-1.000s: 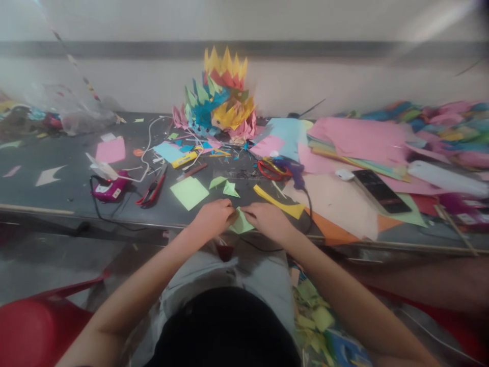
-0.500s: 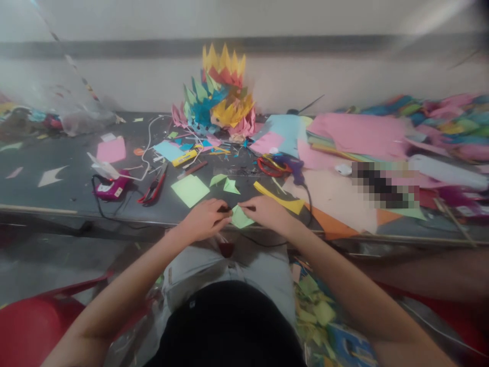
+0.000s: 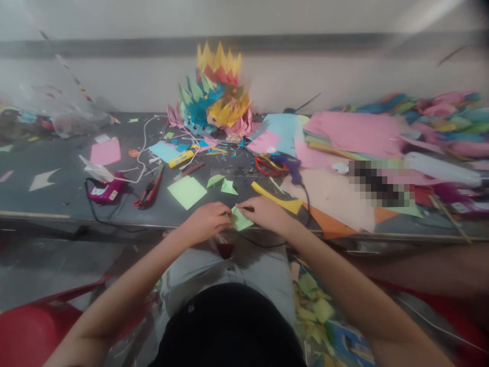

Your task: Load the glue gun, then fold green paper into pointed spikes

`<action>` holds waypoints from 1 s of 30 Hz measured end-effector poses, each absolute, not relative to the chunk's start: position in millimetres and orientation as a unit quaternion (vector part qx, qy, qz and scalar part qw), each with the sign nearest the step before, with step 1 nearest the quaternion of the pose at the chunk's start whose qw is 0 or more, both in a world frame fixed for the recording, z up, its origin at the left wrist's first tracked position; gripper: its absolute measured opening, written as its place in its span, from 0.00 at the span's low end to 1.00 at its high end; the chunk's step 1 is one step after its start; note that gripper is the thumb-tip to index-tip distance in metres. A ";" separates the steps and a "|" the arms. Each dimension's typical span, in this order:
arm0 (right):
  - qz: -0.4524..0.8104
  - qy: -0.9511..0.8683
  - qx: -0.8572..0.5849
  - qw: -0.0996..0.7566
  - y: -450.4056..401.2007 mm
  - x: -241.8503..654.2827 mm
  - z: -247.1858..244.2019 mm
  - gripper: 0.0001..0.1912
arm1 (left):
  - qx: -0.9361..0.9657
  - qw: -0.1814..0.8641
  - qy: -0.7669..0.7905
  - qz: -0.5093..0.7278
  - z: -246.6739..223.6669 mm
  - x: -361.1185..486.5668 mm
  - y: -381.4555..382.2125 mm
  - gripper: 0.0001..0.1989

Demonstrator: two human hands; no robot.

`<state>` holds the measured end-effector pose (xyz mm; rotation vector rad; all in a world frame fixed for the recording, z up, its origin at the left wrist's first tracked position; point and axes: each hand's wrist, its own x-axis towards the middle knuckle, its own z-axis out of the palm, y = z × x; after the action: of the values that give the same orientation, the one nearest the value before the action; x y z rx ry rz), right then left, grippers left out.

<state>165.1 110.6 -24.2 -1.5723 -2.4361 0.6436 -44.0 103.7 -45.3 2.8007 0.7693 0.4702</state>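
Close to the table's front edge, a small folded piece of green paper point(image 3: 241, 220) is between my two hands. My left hand point(image 3: 210, 219) has its fingers closed on the paper's left side. From the right, my right hand point(image 3: 263, 211) pinches its upper edge. Just beyond lie two small folded green paper pieces point(image 3: 229, 186). A stack of square green paper sheets point(image 3: 187, 192) rests to their left. Beside my right hand is a curved yellow paper strip point(image 3: 278, 198).
Red-handled pliers point(image 3: 148, 191) and a purple box with a cord point(image 3: 107, 189) lie left. A colourful folded-paper model point(image 3: 217, 97) stands at the back. Orange-handled scissors point(image 3: 269, 165), a glue gun point(image 3: 294, 168) and pink paper sheets point(image 3: 355, 132) lie right.
The whole view has shifted slightly, so the table things sit a little further left. Both hands keep hold of the green paper, which has turned slightly.
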 end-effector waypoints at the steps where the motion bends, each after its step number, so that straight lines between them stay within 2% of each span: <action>1: 0.215 -0.818 -0.526 0.085 110.6 165.1 -24.1 0.14 | 0.950 0.097 0.258 0.146 -42.9 -42.2 105.4 0.10; 7: 0.207 -0.819 -0.529 0.079 110.2 164.5 -22.5 0.14 | 0.956 0.096 0.266 0.073 -27.7 -28.4 112.2 0.08; 13: 0.144 -0.827 -0.538 0.072 116.0 160.1 -26.3 0.16 | 0.962 0.007 0.263 0.071 -30.6 -24.4 108.4 0.06; 17: 0.139 -0.814 -0.558 0.080 126.4 156.4 -30.2 0.16 | 0.953 -0.016 0.291 0.080 -42.3 -29.1 95.4 0.10; 20: 0.158 -0.808 -0.562 0.083 133.5 158.3 -33.5 0.15 | 0.952 -0.004 0.288 0.104 -50.1 -34.5 83.4 0.17; 23: 0.176 -0.834 -0.507 0.129 135.6 168.3 -34.6 0.17 | 0.950 0.000 0.293 0.109 -53.1 -37.5 75.9 0.23; 26: 0.186 -0.870 -0.416 0.187 132.7 184.9 -32.0 0.16 | 0.943 0.022 0.312 0.113 -52.0 -36.6 74.7 0.25; 30: 0.207 -0.910 -0.329 0.146 127.2 203.5 -29.3 0.12 | 0.936 0.060 0.321 0.129 -51.4 -35.4 76.3 0.25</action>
<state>203.5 127.2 -29.3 -0.9462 -2.6193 0.5949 -35.4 76.3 -51.4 2.8337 0.9717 0.3898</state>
